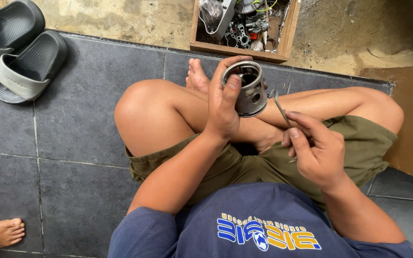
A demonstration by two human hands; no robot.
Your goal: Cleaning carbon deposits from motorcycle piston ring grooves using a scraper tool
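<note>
I sit cross-legged on dark floor tiles. My left hand (pixel 223 98) is wrapped around a grey metal piston (pixel 248 91), a short hollow cylinder with a round hole in its side, its open end facing up toward me. My right hand (pixel 314 148) pinches a thin, curved dark metal ring (pixel 281 109), held just to the right of the piston and a little apart from it. Both hands hover above my crossed legs in olive shorts.
A wooden box (pixel 287 36) filled with several metal engine parts and wires stands on the dirt ground ahead of my feet. A pair of grey slide sandals (pixel 22 55) lies at the upper left. Another person's bare foot (pixel 1 234) shows at the lower left edge.
</note>
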